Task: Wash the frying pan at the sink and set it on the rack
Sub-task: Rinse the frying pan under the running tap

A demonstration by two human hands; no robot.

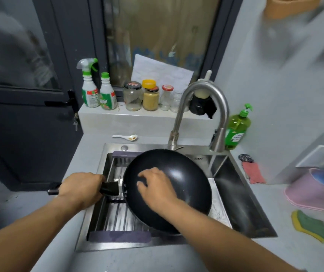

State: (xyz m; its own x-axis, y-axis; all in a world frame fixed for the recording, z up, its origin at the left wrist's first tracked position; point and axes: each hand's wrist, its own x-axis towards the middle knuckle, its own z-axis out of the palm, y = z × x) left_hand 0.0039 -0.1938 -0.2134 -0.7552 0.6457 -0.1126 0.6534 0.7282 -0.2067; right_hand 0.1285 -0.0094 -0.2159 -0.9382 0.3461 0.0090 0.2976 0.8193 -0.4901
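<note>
Left hand [80, 188] grips pan [184, 185] handle; right hand [156, 184], fingers loosely spread, rubs inside bare. Best: tilt pan under running tap [219, 142], rub whole surface, rinse over sink [243, 209].

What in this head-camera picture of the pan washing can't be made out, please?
- Head view: whatever the right hand may hold against the frying pan is hidden under its curled fingers.
- The pan handle is mostly covered by the left hand.
- The shelf items at the upper right edge are blurred and cut off.
- The print on the green soap bottle is too small to read.
</note>
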